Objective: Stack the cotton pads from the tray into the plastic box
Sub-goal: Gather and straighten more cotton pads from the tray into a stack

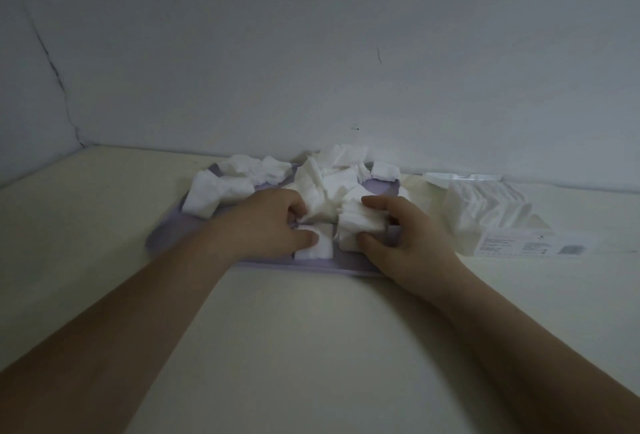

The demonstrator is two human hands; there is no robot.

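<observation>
Tray [171, 231], lavender, on table [311, 336]; loose pads [327, 179] heaped over its far half. Left hand [273, 225] over tray's near middle: fingers curled into heap, thumb pinning flat pad [317, 248]. Right hand [407, 237] over tray's right part, clasping small stack [360, 225] between thumb and fingers. Box [485, 211] right of tray, apart, some pads already inside. Step, likely: gathering, squaring stack — next calls for carrying it to box, edges kept aligned.

Cream bench [311, 347] fills the lower half of the frame and meets a pale grey wall [311, 35] across the middle. A dark crack [55, 70] runs down the wall at upper left. Small dark mark [379, 55] right of centre.
</observation>
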